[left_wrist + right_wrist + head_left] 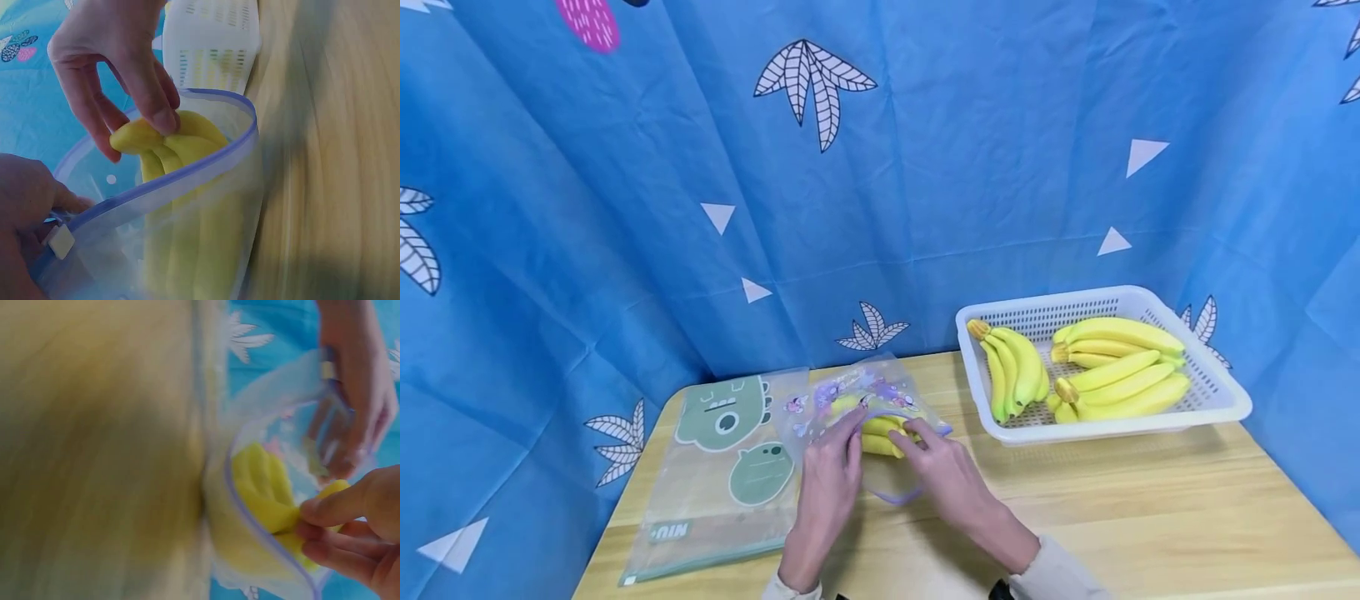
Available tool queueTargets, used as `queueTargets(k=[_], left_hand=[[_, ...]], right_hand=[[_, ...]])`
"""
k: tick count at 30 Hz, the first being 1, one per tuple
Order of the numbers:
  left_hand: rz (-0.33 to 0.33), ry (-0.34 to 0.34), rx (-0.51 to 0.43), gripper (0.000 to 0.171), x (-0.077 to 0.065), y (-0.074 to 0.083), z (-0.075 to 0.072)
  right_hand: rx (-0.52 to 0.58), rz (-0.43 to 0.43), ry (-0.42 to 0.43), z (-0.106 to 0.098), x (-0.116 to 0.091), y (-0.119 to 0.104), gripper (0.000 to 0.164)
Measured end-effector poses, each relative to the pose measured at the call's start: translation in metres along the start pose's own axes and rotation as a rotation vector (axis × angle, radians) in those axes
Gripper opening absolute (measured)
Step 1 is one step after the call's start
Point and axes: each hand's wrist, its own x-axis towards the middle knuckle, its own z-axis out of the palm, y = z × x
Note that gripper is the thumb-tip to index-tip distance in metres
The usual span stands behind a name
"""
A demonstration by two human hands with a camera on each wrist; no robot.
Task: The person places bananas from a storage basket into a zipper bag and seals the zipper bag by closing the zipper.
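A clear zip bag [891, 392] with purple prints and a purple-edged mouth lies at the middle of the table, its mouth spread open toward me. Inside it is a bunch of bananas [194, 144], stem end at the opening, bodies showing through the plastic. My left hand [830, 475] pinches the bag's rim beside the white zip slider [61, 242]. Thumb and fingers of my right hand [369, 519] grip the bananas' stem, reaching in at the mouth. In the head view, both hands partly hide the bunch.
A white perforated basket [1105, 424] at the back right holds several banana bunches [1123, 392]. Left of the hands, a second zip bag [707, 500] with green cartoon prints lies flat. Behind the wooden table [1150, 517] hangs a blue patterned curtain [985, 167].
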Motion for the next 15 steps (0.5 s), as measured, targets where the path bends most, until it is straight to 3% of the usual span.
queueTargets(k=[7, 15], left_hand=[[-0.031, 0.006, 0.005, 0.03, 0.001, -0.005, -0.004], [-0.045, -0.018, 0.023, 0.032, 0.0, -0.014, -0.009]], right_hand=[[-0.127, -0.071, -0.034, 0.025, 0.009, -0.003, 0.046], [-0.015, 0.101, -0.142, 0.032, 0.013, -0.008, 0.033]])
